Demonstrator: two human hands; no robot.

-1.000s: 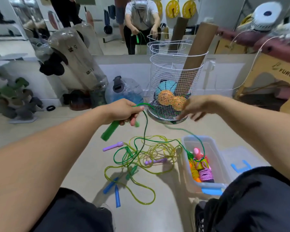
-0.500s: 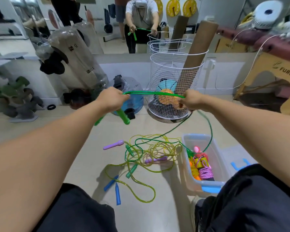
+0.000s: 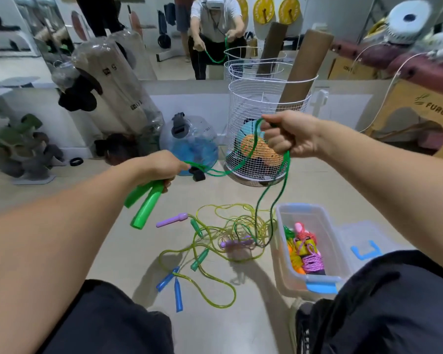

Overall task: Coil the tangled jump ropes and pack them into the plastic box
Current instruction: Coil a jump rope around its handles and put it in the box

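Observation:
My left hand (image 3: 159, 166) grips both bright green handles (image 3: 145, 202) of a green jump rope (image 3: 266, 198). My right hand (image 3: 289, 135), raised higher at right, grips the same green cord, which hangs in loops down to the floor. On the floor lies a tangle of yellow-green cord (image 3: 230, 226) with purple handles (image 3: 171, 220), teal handles (image 3: 199, 259) and blue handles (image 3: 175, 290). The clear plastic box (image 3: 325, 236) at lower right holds coiled pink, orange and yellow ropes (image 3: 306, 254).
The box's clear lid with a blue latch (image 3: 365, 251) lies right of the box. Behind stand a white wire basket (image 3: 264, 103) with balls and cardboard tubes, a blue water jug (image 3: 189, 144), and a mirror. My knees frame the bottom edge.
The green cord was stretched level between both hands; now my right hand has risen and my left has dropped, so the cord sags. More green cord has lifted off the floor tangle.

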